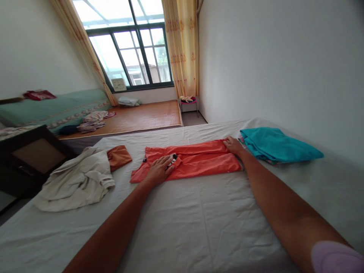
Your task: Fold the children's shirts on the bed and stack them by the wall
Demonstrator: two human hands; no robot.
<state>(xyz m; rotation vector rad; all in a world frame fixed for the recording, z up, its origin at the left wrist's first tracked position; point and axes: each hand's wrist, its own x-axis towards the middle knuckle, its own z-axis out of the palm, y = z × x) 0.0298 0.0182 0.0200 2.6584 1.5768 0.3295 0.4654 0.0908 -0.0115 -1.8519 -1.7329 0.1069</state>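
A coral-orange shirt (199,167) lies on the bed, folded lengthwise into a long strip with a seam line along its middle. A black-and-white print shows near its left part. Spread flat on that part is my left hand (159,169), fingers stretched out and partly covering the print. At the shirt's far right corner my right hand (233,145) has its fingers bent closed on the edge. Just beyond the right hand lies a folded turquoise garment (278,144), with some patterned cloth peeking out beneath it.
To the left, a crumpled cream garment (82,182) and a rust-brown cloth (119,157) lie on the white bed sheet (196,223). A dark cabinet (34,159) stands beside the bed. Beyond are a mat-covered bed (148,115), a small stool (189,102) and the right wall.
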